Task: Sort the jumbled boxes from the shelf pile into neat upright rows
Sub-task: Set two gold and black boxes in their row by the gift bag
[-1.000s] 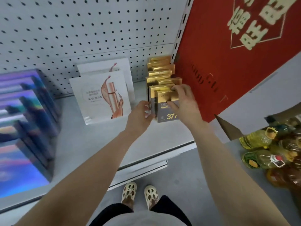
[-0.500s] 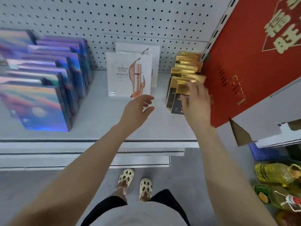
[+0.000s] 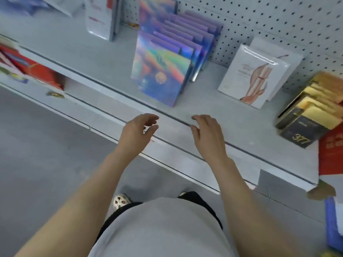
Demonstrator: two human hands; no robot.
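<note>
Hovering side by side over the shelf's front edge [image 3: 178,125], the left hand [image 3: 136,133] and right hand [image 3: 207,136] hang loosely curled, holding nothing. Beyond stand the holographic boxes [image 3: 161,78], white boxes [image 3: 254,76] and gold boxes [image 3: 308,112] in upright rows.

The gold boxes [image 3: 319,101] at far right run off the picture's edge, so their row's length cannot be told. The holographic boxes [image 3: 163,71] hide one another behind the front one. Print on the white boxes [image 3: 252,75] is too small to read. Red packs [image 3: 35,71] at left are blurred.
</note>
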